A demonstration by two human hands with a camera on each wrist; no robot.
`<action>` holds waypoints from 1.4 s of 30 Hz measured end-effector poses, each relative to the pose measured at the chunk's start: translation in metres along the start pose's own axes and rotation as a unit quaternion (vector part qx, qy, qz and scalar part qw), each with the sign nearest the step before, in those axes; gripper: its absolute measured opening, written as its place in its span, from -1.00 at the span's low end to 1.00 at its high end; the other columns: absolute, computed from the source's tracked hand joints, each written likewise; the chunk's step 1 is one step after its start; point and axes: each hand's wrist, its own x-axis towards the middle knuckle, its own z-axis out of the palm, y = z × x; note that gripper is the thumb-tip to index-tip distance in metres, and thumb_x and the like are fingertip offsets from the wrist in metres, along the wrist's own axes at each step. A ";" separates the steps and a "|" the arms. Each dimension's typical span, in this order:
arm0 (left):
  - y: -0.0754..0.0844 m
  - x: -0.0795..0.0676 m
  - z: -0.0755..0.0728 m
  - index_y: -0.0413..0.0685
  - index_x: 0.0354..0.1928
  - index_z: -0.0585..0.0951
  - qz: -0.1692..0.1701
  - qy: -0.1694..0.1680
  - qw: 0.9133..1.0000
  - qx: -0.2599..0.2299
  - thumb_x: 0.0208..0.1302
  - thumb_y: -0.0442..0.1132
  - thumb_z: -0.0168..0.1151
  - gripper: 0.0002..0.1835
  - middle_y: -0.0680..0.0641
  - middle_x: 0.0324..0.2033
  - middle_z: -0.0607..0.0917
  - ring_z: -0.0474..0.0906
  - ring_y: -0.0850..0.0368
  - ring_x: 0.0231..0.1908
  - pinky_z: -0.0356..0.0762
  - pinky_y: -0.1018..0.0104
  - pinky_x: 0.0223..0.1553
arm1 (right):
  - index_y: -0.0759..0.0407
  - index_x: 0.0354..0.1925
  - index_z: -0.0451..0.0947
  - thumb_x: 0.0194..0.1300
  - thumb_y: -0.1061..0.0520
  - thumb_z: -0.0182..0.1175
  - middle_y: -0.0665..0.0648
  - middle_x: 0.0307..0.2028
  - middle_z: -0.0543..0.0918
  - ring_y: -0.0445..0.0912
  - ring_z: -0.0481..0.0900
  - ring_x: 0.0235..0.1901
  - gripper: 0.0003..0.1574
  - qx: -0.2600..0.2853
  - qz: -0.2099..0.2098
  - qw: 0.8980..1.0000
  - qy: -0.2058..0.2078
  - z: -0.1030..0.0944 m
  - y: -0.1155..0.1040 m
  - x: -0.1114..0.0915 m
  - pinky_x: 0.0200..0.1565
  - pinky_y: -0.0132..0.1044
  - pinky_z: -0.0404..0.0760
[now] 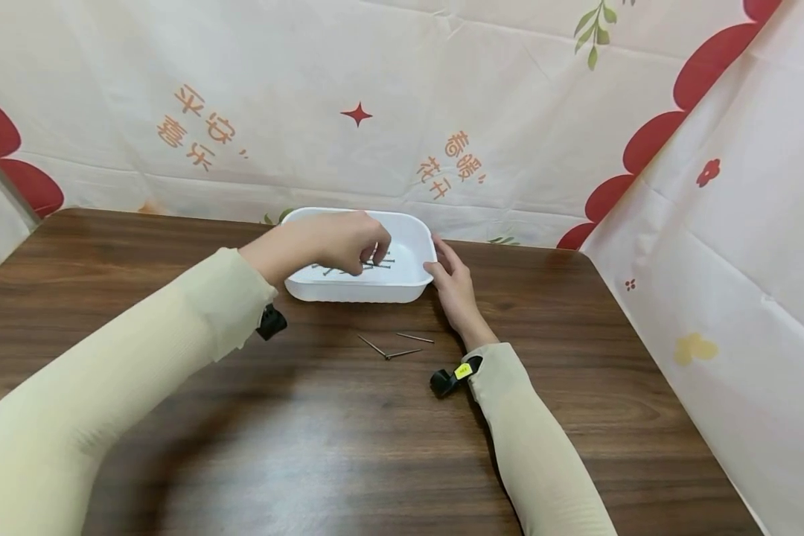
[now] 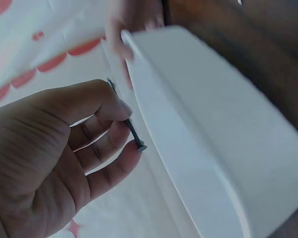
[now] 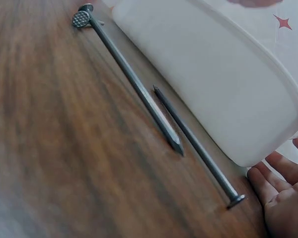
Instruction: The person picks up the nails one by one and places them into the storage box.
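My left hand [image 1: 350, 240] is above the white plastic tray [image 1: 355, 292]. Between its thumb and fingers it pinches a nail [image 2: 134, 133], whose flat head points down in the left wrist view. Several nails [image 1: 330, 269] lie loose inside the tray, partly hidden by this hand. At the tray's right end, my right hand [image 1: 457, 290] holds the rim, thumb at the edge and fingers along the outer wall. On the table in front of the tray lie a nail [image 3: 131, 79] and another nail [image 3: 198, 148]; a third nail [image 1: 404, 353] meets the first at their heads.
The brown wood-grain table [image 1: 275, 461] runs back to a white patterned cloth [image 1: 295, 97] close behind the tray. More cloth [image 1: 730, 246] borders the right side. A black wrist camera [image 1: 444, 383] on the right sleeve sits near the loose nails.
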 end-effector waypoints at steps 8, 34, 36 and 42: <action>-0.034 0.014 -0.004 -0.17 -0.18 0.64 -0.075 -0.012 0.997 -0.008 0.11 -0.55 0.18 -0.75 -0.15 -0.26 0.65 0.51 0.00 -0.23 0.52 0.21 -0.20 | -0.06 0.54 0.19 0.46 0.17 0.01 0.29 0.34 0.50 0.08 0.55 0.20 -0.26 0.003 0.005 1.000 0.002 0.000 0.001 -0.001 0.01 -0.46 0.57; -0.093 0.028 0.042 -0.22 -0.20 0.63 -0.137 -0.001 0.990 -0.005 0.18 -0.61 0.07 -0.75 -0.19 -0.21 0.66 0.52 -0.04 -0.21 0.52 0.12 -0.09 | -0.05 0.53 0.22 0.44 0.19 0.03 0.28 0.32 0.52 0.10 0.56 0.23 -0.27 -0.002 -0.004 1.000 0.009 0.000 0.001 0.001 0.04 -0.41 0.58; -0.093 0.028 0.045 -0.24 -0.18 0.62 -0.137 -0.004 0.991 -0.001 0.20 -0.61 0.08 -0.76 -0.20 -0.20 0.66 0.51 -0.03 -0.21 0.52 0.11 -0.08 | -0.06 0.53 0.22 0.45 0.19 0.03 0.28 0.33 0.52 0.11 0.55 0.24 -0.27 -0.004 -0.002 1.000 0.008 0.000 0.001 0.001 0.05 -0.38 0.58; -0.094 0.030 0.049 -0.23 -0.15 0.63 -0.147 -0.005 0.989 0.009 0.23 -0.58 0.09 -0.76 -0.19 -0.18 0.68 0.52 -0.03 -0.19 0.53 0.11 -0.03 | -0.05 0.53 0.22 0.44 0.19 0.03 0.28 0.33 0.52 0.09 0.55 0.23 -0.26 -0.005 -0.002 1.000 0.007 0.001 0.001 0.001 0.08 -0.36 0.58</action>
